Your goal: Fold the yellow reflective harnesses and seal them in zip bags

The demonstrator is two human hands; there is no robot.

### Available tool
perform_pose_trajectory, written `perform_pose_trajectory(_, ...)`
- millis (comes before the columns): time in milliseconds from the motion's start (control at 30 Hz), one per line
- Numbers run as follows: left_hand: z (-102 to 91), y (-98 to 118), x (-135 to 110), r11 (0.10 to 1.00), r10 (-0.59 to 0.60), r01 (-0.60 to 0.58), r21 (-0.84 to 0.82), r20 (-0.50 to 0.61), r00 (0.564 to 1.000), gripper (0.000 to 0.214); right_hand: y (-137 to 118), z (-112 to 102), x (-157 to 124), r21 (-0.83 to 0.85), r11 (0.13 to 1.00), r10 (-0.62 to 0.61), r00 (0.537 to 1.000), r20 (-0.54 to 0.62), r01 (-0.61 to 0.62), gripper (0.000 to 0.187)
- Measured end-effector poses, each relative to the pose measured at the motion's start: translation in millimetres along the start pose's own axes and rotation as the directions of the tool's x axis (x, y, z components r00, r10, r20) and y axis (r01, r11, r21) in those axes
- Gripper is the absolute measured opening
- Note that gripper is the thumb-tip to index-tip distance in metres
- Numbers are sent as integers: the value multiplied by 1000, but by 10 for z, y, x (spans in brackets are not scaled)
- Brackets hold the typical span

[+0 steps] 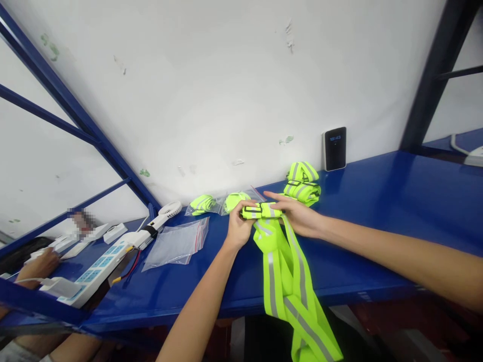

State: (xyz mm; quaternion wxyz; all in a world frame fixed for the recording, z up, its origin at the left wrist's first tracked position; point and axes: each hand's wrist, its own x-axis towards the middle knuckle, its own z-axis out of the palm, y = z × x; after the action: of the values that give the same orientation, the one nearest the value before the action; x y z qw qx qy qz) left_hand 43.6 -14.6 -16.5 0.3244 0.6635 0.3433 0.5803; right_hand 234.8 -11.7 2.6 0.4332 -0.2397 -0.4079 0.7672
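Observation:
A neon-yellow reflective strap point(271, 266) with grey stripes is stretched between my two hands, its upper part bunched around a black buckle. My left hand point(240, 224) grips the buckle end from the left. On the right, my right hand point(298, 213) pinches the other end of the folded part between thumb and fingers. The long loops hang down over the table's front edge. Just behind my hands sit rolled reflective straps point(302, 191), stacked in a small pile. Two more rolls lie in clear bags, a bagged roll point(203, 203) and another bagged roll point(237, 200).
Empty zip bags point(175, 241) lie on the blue table point(370, 211), left of my hands. Beyond them are a white handheld fan point(169, 210) and a power strip point(100, 269). A black-screened device point(335, 149) leans on the wall. Another person's hand point(39, 266) is at far left.

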Motion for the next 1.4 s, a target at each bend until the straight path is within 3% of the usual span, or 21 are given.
perform_pose_trajectory(67,-3,12,1,997,51,-50,61,-17,999,21,27,-14,16,6,1000,12,1000,-3,-12,55)
perform_pose_trajectory(200,40,40,-26,947,181,-159,279,-55,982,21,63,11,3,-23,998,53,997,48,-51,35)
perform_pose_trajectory(367,100,103,-101,877,239,-229,421,30,971,29,102,69,-35,-95,995,5,997,-73,-12,62)
perform_pose_trajectory(467,88,127,-139,942,126,-164,293,143,982,33,111,49,-24,-251,965,-112,983,-144,73,64)
perform_pose_trajectory(600,128,113,-140,994,-91,101,-40,201,975,38,126,-5,13,-511,843,-303,933,-193,168,56)
perform_pose_trajectory(700,215,91,-97,917,-248,278,-286,139,959,38,154,-53,53,-689,670,-488,863,-128,277,54)
perform_pose_trajectory(800,258,90,-59,797,-375,369,-479,88,923,60,176,-91,74,-762,552,-579,813,-57,339,57)
perform_pose_trajectory(867,245,106,-54,737,-417,419,-531,131,899,62,180,-91,57,-783,510,-585,811,-13,355,55)
perform_pose_trajectory(933,219,133,-64,697,-419,482,-531,244,875,49,179,-62,14,-806,446,-594,803,59,389,50)
perform_pose_trajectory(1033,209,180,-84,665,-389,514,-542,335,858,40,180,9,-71,-838,323,-637,756,151,439,45)
perform_pose_trajectory(1133,239,210,-90,676,-401,491,-550,284,871,42,191,54,-121,-876,216,-670,718,188,431,45)
perform_pose_trajectory(1233,279,190,-90,747,-423,446,-494,165,891,45,195,55,-106,-909,137,-661,720,212,394,45)
perform_pose_trajectory(1300,299,154,-90,811,-381,365,-457,61,923,44,179,46,-76,-908,169,-634,748,197,383,48)
perform_pose_trajectory(1400,297,113,-80,855,-324,280,-436,-29,946,42,125,33,-40,-832,406,-581,810,85,378,52)
